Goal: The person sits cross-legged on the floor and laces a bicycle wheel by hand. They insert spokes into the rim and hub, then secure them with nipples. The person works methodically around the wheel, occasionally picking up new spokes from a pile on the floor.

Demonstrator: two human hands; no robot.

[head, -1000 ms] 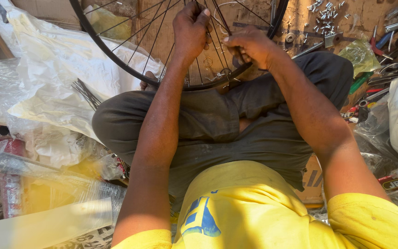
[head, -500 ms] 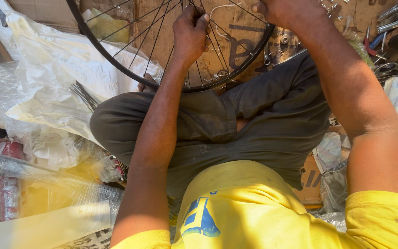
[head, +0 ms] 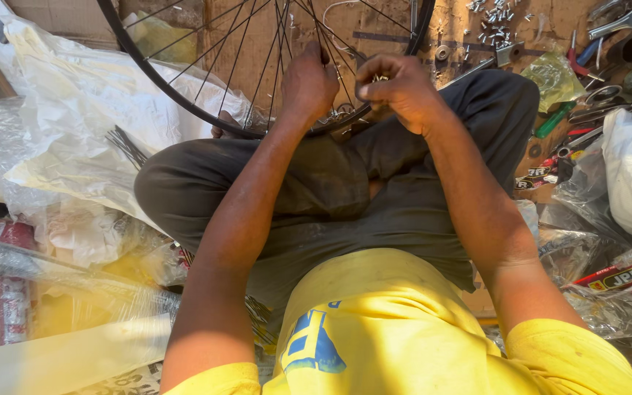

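We see the bicycle wheel (head: 184, 102) standing on the person's lap, its rim resting against the dark trousers (head: 345, 190). The left hand (head: 309, 84) has its fingers closed around the spokes (head: 257, 58) near the wheel's middle. The right hand (head: 400, 91) pinches a small metal piece just beside them. Loose screws (head: 495, 18) lie on the board beyond.

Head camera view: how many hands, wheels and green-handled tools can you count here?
Hands: 2, left hand and right hand
Spoked wheel: 1
Green-handled tool: 1
Total: 4
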